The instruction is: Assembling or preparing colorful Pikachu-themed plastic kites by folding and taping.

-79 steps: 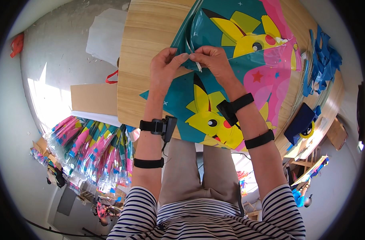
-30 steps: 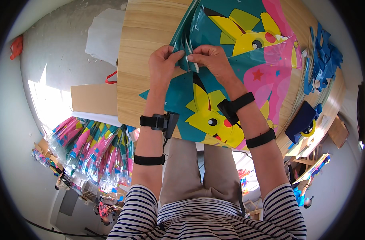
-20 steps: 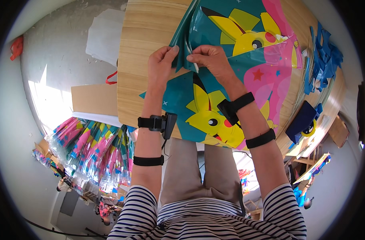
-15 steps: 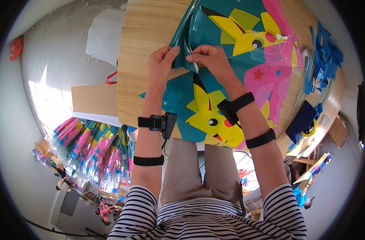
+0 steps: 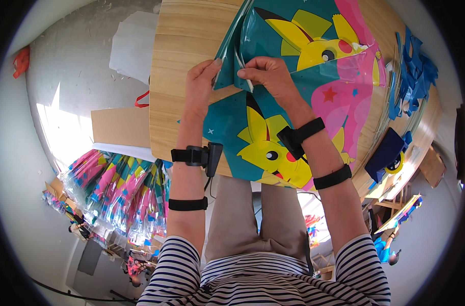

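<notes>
A glossy teal, pink and yellow plastic kite sheet (image 5: 293, 127), printed with a yellow cartoon animal, lies partly folded across the wooden table. My left hand (image 5: 199, 84) pinches the outer edge of a teal flap (image 5: 227, 74) between thumb and fingers. To its right, my right hand (image 5: 273, 79) grips the facing folded edge, where the end of a pale thin rod (image 5: 249, 84) sticks out. A gap separates the two edges. The fingertips hide part of what they hold.
Thin sticks (image 5: 382, 117) and blue ribbons (image 5: 413, 71) lie on the table's (image 5: 171, 102) right side, near a dark blue box (image 5: 384, 154) and a yellow-black roll (image 5: 395, 164). Bundles of printed sheets (image 5: 120, 188) hang at left beside cardboard (image 5: 120, 127). Other people work farther off.
My left hand has shifted slightly left with the flap's edge, widening the opening between the two edges. The right hand stays nearly still on its edge.
</notes>
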{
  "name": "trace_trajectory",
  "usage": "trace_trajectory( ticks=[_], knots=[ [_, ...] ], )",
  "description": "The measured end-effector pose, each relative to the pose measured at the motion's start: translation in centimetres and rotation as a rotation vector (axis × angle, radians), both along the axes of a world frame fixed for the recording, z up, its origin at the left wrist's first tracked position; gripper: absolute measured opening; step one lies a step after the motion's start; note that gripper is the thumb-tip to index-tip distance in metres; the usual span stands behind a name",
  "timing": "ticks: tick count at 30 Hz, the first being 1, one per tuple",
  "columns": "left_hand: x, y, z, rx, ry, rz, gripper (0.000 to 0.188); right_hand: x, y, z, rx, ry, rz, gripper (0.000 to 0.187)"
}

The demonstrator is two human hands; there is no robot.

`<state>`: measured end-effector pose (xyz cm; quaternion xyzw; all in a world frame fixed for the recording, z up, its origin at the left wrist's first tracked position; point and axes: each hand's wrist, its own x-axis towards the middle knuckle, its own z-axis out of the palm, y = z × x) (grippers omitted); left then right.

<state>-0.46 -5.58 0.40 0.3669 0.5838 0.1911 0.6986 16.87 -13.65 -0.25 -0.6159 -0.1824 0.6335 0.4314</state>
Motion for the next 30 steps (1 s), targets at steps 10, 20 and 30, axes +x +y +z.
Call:
trace_trajectory(
  ticks=[10, 20, 30],
  knots=[
    [0.5, 0.2, 1.0, 0.105, 0.003, -0.183, 0.016, 0.0, 0.0, 0.4, 0.004, -0.007, 0.014, 0.017],
    [1.0, -0.2, 0.2, 0.143, 0.037, -0.175, 0.008, 0.0, 0.0, 0.8, 0.020, 0.031, 0.001, 0.017],
    [1.0, -0.2, 0.5, 0.131, 0.051, -0.130, 0.016, 0.2, -0.2, 0.0, 0.028, 0.023, 0.018, 0.015]
  ],
)
